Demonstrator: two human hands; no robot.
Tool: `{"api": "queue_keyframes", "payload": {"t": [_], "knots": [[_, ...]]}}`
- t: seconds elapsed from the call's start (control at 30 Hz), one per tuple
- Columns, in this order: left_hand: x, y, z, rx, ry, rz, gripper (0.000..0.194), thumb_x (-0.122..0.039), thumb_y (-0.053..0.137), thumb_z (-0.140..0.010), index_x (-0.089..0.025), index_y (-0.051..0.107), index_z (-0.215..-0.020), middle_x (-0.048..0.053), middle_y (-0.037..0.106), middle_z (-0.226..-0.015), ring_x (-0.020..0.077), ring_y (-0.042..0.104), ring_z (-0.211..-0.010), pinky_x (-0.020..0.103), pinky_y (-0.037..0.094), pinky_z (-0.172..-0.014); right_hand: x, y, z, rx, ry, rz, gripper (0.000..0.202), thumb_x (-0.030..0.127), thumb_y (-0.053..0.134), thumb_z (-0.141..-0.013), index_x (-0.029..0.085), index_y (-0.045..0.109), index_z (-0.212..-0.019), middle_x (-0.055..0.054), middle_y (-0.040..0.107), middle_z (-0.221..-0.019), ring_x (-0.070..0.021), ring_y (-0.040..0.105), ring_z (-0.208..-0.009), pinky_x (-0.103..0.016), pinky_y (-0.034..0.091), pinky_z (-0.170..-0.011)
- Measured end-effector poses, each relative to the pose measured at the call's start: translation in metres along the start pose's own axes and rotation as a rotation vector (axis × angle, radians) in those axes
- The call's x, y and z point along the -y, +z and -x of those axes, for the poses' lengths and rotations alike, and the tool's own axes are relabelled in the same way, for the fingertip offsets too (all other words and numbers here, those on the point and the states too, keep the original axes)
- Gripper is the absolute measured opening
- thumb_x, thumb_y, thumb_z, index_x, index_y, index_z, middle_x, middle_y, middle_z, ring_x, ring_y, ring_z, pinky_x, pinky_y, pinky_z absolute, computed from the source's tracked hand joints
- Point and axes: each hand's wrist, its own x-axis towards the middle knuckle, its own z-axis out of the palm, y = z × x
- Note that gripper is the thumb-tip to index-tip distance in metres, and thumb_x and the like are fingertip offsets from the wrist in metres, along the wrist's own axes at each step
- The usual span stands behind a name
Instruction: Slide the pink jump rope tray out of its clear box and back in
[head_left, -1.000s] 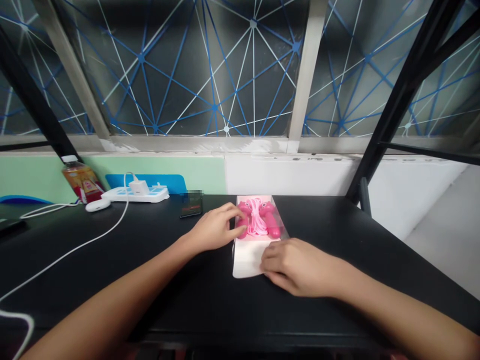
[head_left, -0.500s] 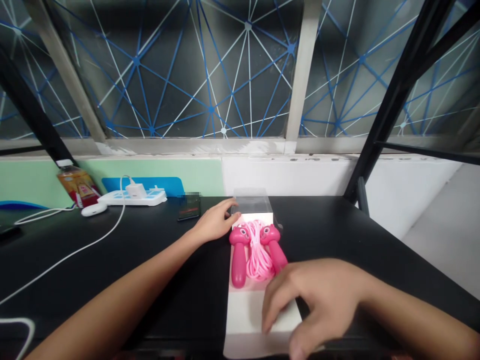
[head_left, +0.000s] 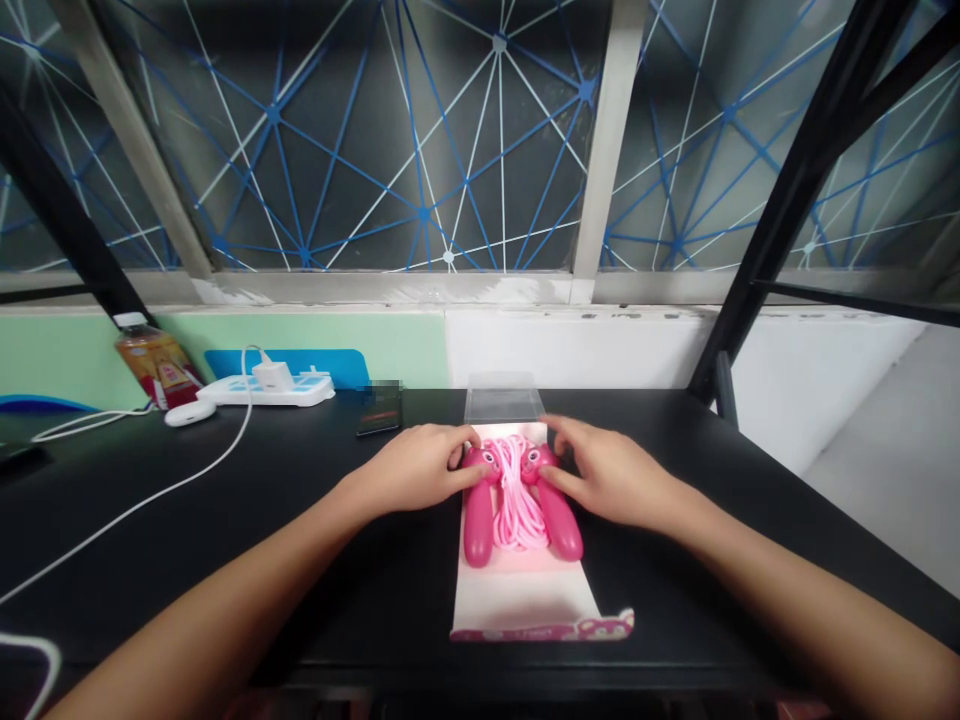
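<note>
A pink jump rope (head_left: 517,505), its cord bundled between two dark pink handles, lies on an unfolded white and pink card (head_left: 517,595) on the black table. The card's near edge has a printed pink strip. Behind it stands a clear plastic box (head_left: 502,398). My left hand (head_left: 424,465) touches the head of the left handle, thumb and fingers apart around its edge. My right hand (head_left: 607,470) has its thumb on the head of the right handle, and its index finger reaches to the clear box's right corner.
On the left of the black table (head_left: 337,600) are a white power strip (head_left: 307,390) with a plugged charger and cable, a bottle (head_left: 157,365), a white oval case (head_left: 190,413) and a dark phone (head_left: 380,408). Black metal posts rise at both sides.
My right hand has moved up and away from the card's near end to the right handle's head. My left hand has shifted slightly nearer, its thumb now on the left handle's head.
</note>
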Motion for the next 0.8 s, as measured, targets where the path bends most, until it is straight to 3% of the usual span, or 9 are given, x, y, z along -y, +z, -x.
{"api": "queue_keyframes", "payload": {"t": [0.1, 0.3, 0.4, 0.53, 0.8], "knots": [[0.003, 0.003, -0.002, 0.045, -0.035, 0.094, 0.039, -0.057, 0.055, -0.087, -0.020, 0.060, -0.098, -0.001, 0.062, -0.068, 0.0160, 0.055, -0.058, 0.026, 0.032, -0.053, 0.002, 0.005, -0.002, 0.045, -0.017, 0.025, 0.033, 0.044, 0.055, -0.090, 0.023, 0.063, -0.115, -0.006, 0.064, -0.097, -0.0200, 0.063, -0.077, -0.033, 0.046, -0.070], [0.012, 0.008, -0.005, 0.079, -0.074, 0.318, 0.041, -0.059, 0.059, -0.083, -0.019, 0.055, -0.092, 0.001, 0.067, -0.073, 0.0168, 0.062, -0.064, 0.024, 0.039, -0.055, -0.004, 0.006, -0.008, 0.072, 0.084, -0.262, 0.030, 0.045, 0.066, -0.083, 0.019, 0.061, -0.099, -0.001, 0.063, -0.080, -0.0143, 0.058, -0.063, -0.027, 0.043, -0.058], [0.015, 0.006, -0.004, 0.170, -0.109, 0.402, 0.040, -0.058, 0.058, -0.084, -0.020, 0.053, -0.094, 0.000, 0.068, -0.072, 0.0169, 0.064, -0.062, 0.025, 0.042, -0.055, -0.008, 0.002, -0.008, 0.184, 0.136, -0.386, 0.030, 0.042, 0.064, -0.085, 0.018, 0.058, -0.103, 0.001, 0.063, -0.071, -0.0137, 0.057, -0.057, -0.026, 0.041, -0.052], [0.020, 0.000, -0.001, 0.272, -0.130, 0.486, 0.039, -0.057, 0.058, -0.084, -0.020, 0.051, -0.096, 0.001, 0.068, -0.077, 0.0165, 0.065, -0.062, 0.024, 0.044, -0.055, -0.009, -0.002, -0.007, 0.280, 0.090, -0.504, 0.032, 0.033, 0.055, -0.092, 0.019, 0.051, -0.121, -0.003, 0.067, -0.088, -0.0142, 0.061, -0.064, -0.026, 0.045, -0.057], [0.017, -0.002, 0.002, 0.131, -0.063, 0.297, 0.033, -0.050, 0.062, -0.083, -0.020, 0.058, -0.097, 0.000, 0.067, -0.073, 0.0156, 0.060, -0.063, 0.024, 0.039, -0.056, 0.006, 0.002, -0.003, 0.120, -0.128, -0.065, 0.028, 0.033, 0.046, -0.098, 0.022, 0.058, -0.121, -0.008, 0.062, -0.111, -0.0192, 0.063, -0.089, -0.035, 0.051, -0.080]]}}
